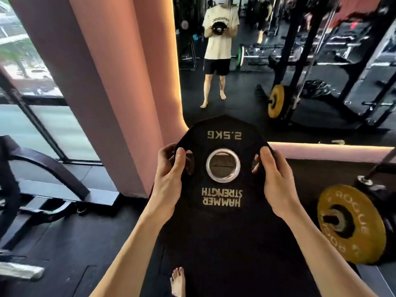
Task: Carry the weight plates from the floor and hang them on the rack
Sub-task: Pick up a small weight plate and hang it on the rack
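**plate_hauler:** Left hand (171,168) and right hand (276,176) are both wrapped round the black 2.5 kg weight plate (222,196), one on each side, thumbs on the face, fingers hooked through the side grip holes. It's held up off the floor (75,249), face toward the camera, text upside down, in front of the mirror (278,71).

**rackrat:** So no peg lined up yet. A yellow plate (351,224) is already seated on a peg low on the right, so the rack is probably that way.

**plate_hauler:** Likely. Biggest risk: a bare foot (177,281) can be seen right below, so toes could get crushed if the grip is loosened. The centre hole (222,165) could also be jammed on the peg if it's tilted.
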